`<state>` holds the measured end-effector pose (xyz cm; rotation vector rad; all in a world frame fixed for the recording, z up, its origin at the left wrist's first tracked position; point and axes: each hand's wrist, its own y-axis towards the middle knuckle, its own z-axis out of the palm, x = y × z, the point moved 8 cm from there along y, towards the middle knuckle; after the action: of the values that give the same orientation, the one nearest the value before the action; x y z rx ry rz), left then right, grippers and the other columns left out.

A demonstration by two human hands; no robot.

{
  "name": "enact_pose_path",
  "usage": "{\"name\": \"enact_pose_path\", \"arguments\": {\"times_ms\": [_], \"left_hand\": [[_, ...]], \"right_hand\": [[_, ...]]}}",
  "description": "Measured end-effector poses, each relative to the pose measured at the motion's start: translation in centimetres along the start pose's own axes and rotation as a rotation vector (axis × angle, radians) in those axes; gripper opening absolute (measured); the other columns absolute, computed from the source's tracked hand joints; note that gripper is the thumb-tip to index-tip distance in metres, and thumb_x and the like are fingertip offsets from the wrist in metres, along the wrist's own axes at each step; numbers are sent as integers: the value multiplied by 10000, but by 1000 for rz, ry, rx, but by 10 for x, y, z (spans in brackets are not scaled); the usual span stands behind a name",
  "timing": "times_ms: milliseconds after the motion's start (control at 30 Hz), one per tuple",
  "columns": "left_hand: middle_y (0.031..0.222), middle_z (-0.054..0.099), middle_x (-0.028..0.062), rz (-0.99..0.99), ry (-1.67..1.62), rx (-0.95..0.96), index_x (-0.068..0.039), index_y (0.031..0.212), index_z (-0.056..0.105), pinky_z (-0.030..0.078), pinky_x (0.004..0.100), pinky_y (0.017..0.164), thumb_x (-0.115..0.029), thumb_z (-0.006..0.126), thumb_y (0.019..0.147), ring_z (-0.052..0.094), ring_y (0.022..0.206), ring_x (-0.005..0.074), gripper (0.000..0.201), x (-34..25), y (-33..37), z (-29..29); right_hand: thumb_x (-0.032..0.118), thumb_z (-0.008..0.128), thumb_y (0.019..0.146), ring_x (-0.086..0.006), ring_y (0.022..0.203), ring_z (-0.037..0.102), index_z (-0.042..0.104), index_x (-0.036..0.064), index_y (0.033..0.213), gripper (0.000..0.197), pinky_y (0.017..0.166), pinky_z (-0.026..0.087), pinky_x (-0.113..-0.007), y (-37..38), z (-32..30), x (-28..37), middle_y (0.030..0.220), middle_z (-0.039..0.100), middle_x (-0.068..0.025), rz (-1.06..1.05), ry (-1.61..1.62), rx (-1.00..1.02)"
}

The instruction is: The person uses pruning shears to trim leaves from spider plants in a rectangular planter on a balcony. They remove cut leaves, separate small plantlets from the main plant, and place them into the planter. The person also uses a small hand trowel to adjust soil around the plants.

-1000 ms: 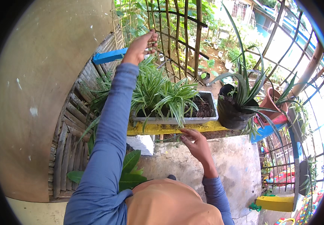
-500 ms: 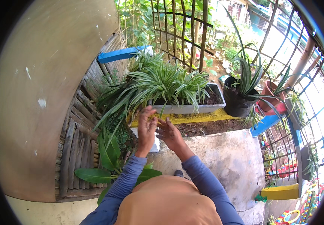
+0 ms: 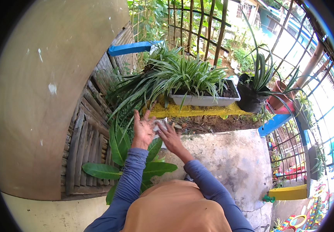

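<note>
My left hand (image 3: 144,130) is open, palm turned up and fingers spread, with dark soil on the skin. My right hand (image 3: 170,137) is just beside it, fingers stretched out toward the left palm and slightly blurred; it holds nothing I can see. Whether the two touch, I cannot tell. Beyond them, a long grey planter (image 3: 205,101) with green-and-white striped spider plants (image 3: 190,77) rests on a yellow ledge (image 3: 198,111). Long drooping leaves (image 3: 130,98) hang close to my left hand. Part of a whitish block (image 3: 161,124) shows behind my hands.
A broad-leaved plant (image 3: 116,170) grows beside my left forearm. Right of the planter stand a black plant bag (image 3: 249,96) and a terracotta-coloured pot (image 3: 279,94). A slatted fence (image 3: 200,27) rises behind. Wooden slats (image 3: 84,154) and a tan panel (image 3: 58,96) line the left.
Both hands have come away from the planter's front edge, and my left has turned palm up with fingers spreading. Planter and plants have shifted right in the view.
</note>
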<state>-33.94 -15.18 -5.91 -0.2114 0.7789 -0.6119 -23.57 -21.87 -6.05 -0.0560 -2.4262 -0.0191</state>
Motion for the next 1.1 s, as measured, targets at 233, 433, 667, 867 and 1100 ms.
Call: {"name": "enact_pose_path", "arguments": {"times_ms": [233, 433, 667, 867, 1100], "left_hand": [[1153, 603, -81, 228, 434, -249, -219, 1105, 652, 316, 350, 800, -297, 579, 870, 476, 1059, 84, 258, -10, -2, 8], [1067, 612, -101, 84, 400, -233, -216, 1040, 665, 346, 329, 780, -254, 567, 873, 470, 971, 80, 197, 56, 22, 12], [1076, 620, -62, 225, 509, -216, -163, 1081, 651, 352, 315, 772, -218, 561, 889, 499, 964, 82, 219, 52, 15, 23], [1021, 627, -8, 376, 516, -137, -41, 1098, 629, 385, 211, 700, -85, 555, 912, 525, 844, 53, 205, 51, 25, 43], [973, 622, 1, 592, 652, -253, -10, 1076, 631, 414, 207, 667, -59, 570, 899, 533, 789, 54, 194, 23, 53, 41]], "right_hand": [[226, 628, 840, -261, 996, 605, 572, 17, 1220, 437, 817, 476, -344, -26, -31, -179, 1118, 628, -106, 541, 567, -245], [114, 574, 863, -221, 799, 608, 455, 60, 1256, 415, 681, 499, -370, 51, -80, -163, 1042, 599, -91, 466, 1379, -374], [117, 557, 886, -226, 783, 591, 480, 101, 1188, 312, 658, 500, -398, 110, -60, -169, 1006, 592, -45, 574, 1481, -286], [197, 604, 866, -233, 772, 614, 593, 89, 998, 171, 655, 491, -377, 107, -50, -161, 882, 631, -70, 215, 866, -135], [129, 485, 817, -402, 919, 597, 621, 62, 905, 174, 775, 468, -479, 17, -44, -196, 948, 638, -212, 143, -181, 113]]}}
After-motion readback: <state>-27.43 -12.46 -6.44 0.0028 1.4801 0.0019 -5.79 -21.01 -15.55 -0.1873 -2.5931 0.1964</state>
